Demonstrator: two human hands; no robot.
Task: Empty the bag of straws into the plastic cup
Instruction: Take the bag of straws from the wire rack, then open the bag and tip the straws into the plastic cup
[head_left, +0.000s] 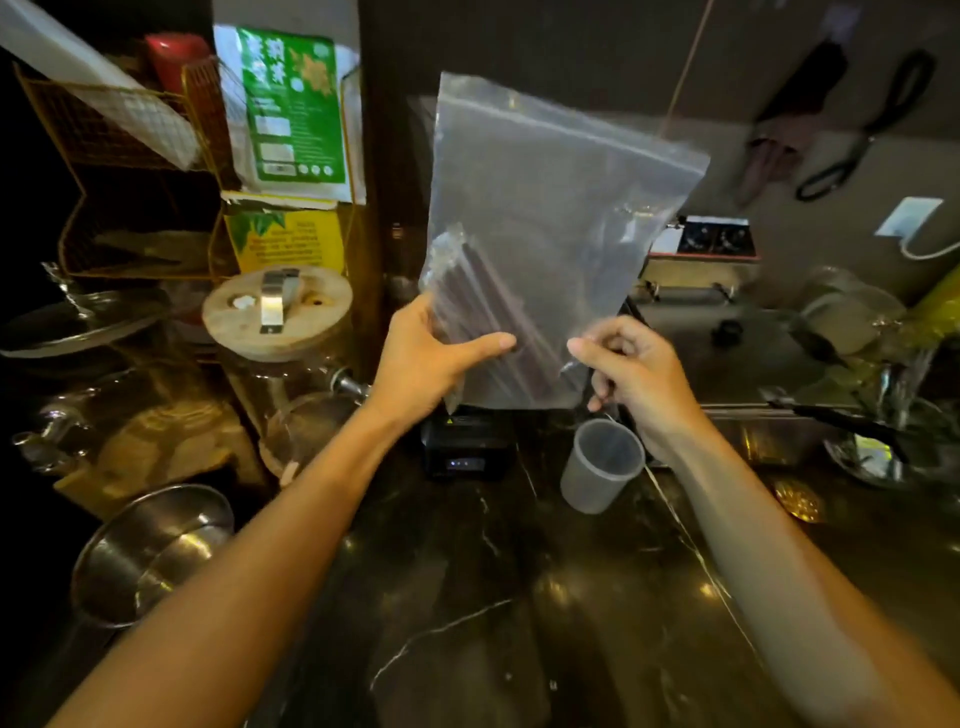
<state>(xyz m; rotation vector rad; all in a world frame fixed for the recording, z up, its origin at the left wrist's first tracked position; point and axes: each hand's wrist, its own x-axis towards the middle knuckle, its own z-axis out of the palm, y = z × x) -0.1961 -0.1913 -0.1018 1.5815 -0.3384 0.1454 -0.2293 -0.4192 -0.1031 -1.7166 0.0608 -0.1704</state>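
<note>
left hand (434, 358) first: we see it clamped on the lower left of the clear zip bag (561, 197), thumb laid flat across the front, fingers tucked behind. our right hand (636, 369) sits just beside it, fingers curled in, thumb and forefinger pinching the bag's lower right corner. both hands hold the bag upright in the air, its sealed strip at the top, tilted a little to the right. dark straws (493, 317) lie bunched in the bottom of the bag, slanting down toward the right, mostly under our left thumb. below the right wrist we spot the plastic cup (597, 473), translucent, standing upright on the dark marbled counter (467, 597), mouth open; we can't tell if anything lies inside. it's near the bag's bottom edge but apart from it. to the left, a glass jar with a wooden lid (278, 312); lower left, a steel bowl (150, 545). behind the bag sits a small black device (467, 447).
</note>
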